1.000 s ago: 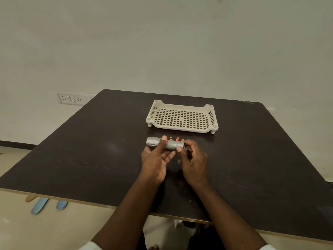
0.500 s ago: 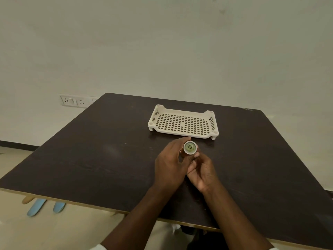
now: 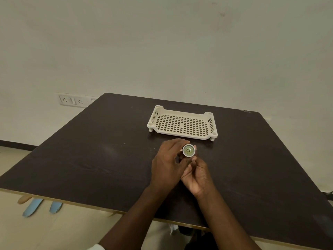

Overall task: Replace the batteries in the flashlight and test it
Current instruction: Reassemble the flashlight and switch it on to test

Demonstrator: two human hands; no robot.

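Observation:
A silver flashlight (image 3: pixel 188 150) is held above the dark table (image 3: pixel 90 159), its round lens end pointing up at me. The reflector and small bulb show in the lens, which does not look lit. My left hand (image 3: pixel 168 165) wraps around the flashlight's body from the left. My right hand (image 3: pixel 197 175) grips the lower part from below and to the right. The flashlight's body and tail are hidden by my fingers. No batteries are visible.
A cream perforated plastic tray (image 3: pixel 182 123) stands just beyond my hands, with nothing in it. A wall socket panel (image 3: pixel 73 100) sits on the wall at the left. Blue slippers (image 3: pixel 42 206) lie on the floor below the table's near left edge.
The flashlight lay sideways between my hands a second ago; it has been turned so its lens faces me. The orange batteries seen behind it then are now out of sight.

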